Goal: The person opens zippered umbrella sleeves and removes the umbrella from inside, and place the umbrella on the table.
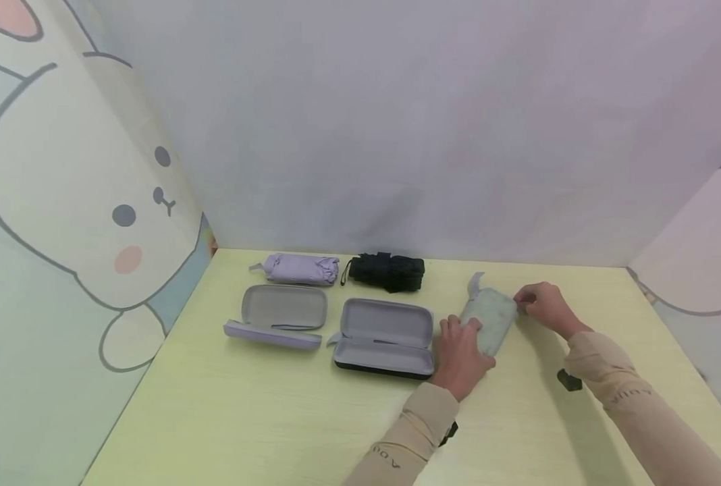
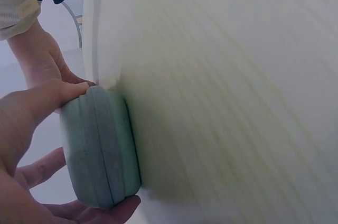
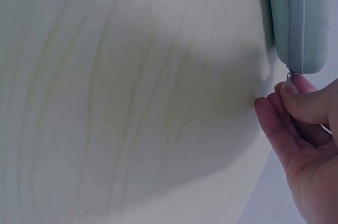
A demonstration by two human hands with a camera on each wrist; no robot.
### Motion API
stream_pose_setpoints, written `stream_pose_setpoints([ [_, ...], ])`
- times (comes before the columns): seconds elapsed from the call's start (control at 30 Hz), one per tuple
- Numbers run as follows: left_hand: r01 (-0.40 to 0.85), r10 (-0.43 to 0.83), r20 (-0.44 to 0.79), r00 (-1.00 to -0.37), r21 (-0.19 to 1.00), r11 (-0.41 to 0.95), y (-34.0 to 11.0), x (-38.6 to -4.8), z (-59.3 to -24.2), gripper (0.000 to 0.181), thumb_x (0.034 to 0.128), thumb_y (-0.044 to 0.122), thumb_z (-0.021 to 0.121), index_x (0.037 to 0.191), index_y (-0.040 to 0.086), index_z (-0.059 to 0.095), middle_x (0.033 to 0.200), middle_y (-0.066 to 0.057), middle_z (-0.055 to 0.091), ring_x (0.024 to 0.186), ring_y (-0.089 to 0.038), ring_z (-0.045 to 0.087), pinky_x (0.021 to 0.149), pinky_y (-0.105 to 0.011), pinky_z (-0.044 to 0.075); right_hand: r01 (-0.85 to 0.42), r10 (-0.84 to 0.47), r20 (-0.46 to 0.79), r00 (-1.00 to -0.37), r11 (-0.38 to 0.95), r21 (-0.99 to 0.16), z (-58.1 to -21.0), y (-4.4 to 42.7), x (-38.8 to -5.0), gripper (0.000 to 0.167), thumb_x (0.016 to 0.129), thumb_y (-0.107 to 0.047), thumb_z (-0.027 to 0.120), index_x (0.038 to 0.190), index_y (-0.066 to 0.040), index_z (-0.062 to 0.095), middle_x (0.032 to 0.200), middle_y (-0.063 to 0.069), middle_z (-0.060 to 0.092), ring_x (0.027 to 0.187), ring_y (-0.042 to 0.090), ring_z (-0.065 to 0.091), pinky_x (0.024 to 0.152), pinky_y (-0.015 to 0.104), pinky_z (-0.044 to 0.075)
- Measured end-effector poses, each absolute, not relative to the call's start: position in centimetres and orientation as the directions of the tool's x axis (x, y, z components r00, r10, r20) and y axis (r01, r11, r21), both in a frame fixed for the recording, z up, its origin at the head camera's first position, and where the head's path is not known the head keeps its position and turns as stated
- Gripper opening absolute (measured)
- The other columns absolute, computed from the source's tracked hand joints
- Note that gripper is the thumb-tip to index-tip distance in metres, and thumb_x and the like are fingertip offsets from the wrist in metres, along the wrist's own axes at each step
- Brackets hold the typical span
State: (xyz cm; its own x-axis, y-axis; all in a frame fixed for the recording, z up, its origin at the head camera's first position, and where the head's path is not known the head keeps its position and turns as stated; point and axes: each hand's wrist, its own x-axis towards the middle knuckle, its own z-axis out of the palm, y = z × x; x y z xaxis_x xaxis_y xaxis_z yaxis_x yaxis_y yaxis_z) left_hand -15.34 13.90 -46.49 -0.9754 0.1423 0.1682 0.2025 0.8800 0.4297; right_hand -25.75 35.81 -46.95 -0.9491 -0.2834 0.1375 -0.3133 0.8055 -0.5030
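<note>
A pale green zip case (image 1: 493, 314) with a loop strap at its far corner lies on the table at right. My left hand (image 1: 460, 354) grips its near left end; the left wrist view shows thumb and fingers around the case (image 2: 100, 150). At the far right corner, my right hand (image 1: 545, 307) pinches the small zipper pull (image 3: 290, 77) between thumb and fingers. The grey zipper band (image 3: 297, 23) runs along the side and looks closed where it shows. The inside of the case is hidden.
Left of the hands, an open black case (image 1: 387, 356) with grey lining and an open lilac case (image 1: 273, 335) lie on the yellow table (image 1: 245, 425). Behind them are a folded lilac umbrella (image 1: 302, 268) and a folded black umbrella (image 1: 387, 272). A curtain-like backdrop (image 1: 397, 135) closes the far side.
</note>
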Motion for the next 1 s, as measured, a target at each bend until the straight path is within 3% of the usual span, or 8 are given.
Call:
stream_pose_setpoints([
  [0.37, 0.186, 0.144, 0.124, -0.982, 0.473, 0.861, 13.6, -15.6, -46.4, 0.056, 0.0609, 0.038, 0.086, 0.112, 0.025, 0.067, 0.099, -0.001, 0.055, 0.090, -0.014, 0.046, 0.062, -0.022, 0.040, -0.260, -0.239, 0.111, -0.965, 0.801, -0.539, -46.7, 35.8, -24.5, 0.010, 0.073, 0.009, 0.065, 0.081, 0.004, 0.070, 0.079, 0.016, 0.069, 0.071, 0.026, 0.063, 0.062, 0.032, 0.049],
  [1.0, 0.217, 0.169, 0.140, -0.976, 0.504, 0.836, 13.4, -15.9, -46.4, 0.054, 0.0606, 0.032, 0.086, 0.111, 0.025, 0.068, 0.102, -0.001, 0.056, 0.092, -0.015, 0.048, 0.065, -0.022, 0.040, -0.186, -0.182, 0.065, -0.981, 0.792, -0.582, -46.8, 36.3, -22.4, 0.007, 0.076, 0.005, 0.069, 0.083, 0.005, 0.070, 0.082, 0.018, 0.069, 0.073, 0.024, 0.064, 0.059, 0.027, 0.048],
])
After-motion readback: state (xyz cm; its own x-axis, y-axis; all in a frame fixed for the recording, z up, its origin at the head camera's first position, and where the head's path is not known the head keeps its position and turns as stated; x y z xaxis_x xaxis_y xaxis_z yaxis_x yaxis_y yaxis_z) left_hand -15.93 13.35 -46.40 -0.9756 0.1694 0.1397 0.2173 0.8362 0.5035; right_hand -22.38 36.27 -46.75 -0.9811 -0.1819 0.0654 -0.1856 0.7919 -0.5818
